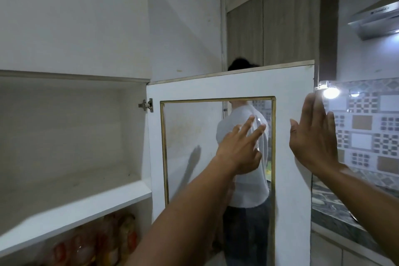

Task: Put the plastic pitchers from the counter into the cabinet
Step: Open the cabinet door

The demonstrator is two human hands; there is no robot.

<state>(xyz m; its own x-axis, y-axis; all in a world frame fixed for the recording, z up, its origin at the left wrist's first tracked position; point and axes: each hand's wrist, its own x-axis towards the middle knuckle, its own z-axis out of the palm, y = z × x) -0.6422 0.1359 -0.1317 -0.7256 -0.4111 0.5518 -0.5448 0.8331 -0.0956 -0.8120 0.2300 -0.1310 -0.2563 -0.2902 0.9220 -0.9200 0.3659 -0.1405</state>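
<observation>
The white cabinet (71, 198) on the left stands open, its upper shelf bare. Its door (295, 190), white with a gold-framed glass pane, swings out in front of me. My left hand (239, 149) is raised before the glass with fingers spread and holds nothing. My right hand (313, 136) is flat and open at the door's free right edge, fingers up. No plastic pitcher is in view.
Orange-labelled jars or packets (95, 246) fill the lower shelf. A person in a white shirt (244, 181) stands behind the glass door. Grey wall cupboards (280, 28) hang above, a range hood (375, 19) and patterned tiles (364, 136) lie right, a marbled counter (332, 211) below.
</observation>
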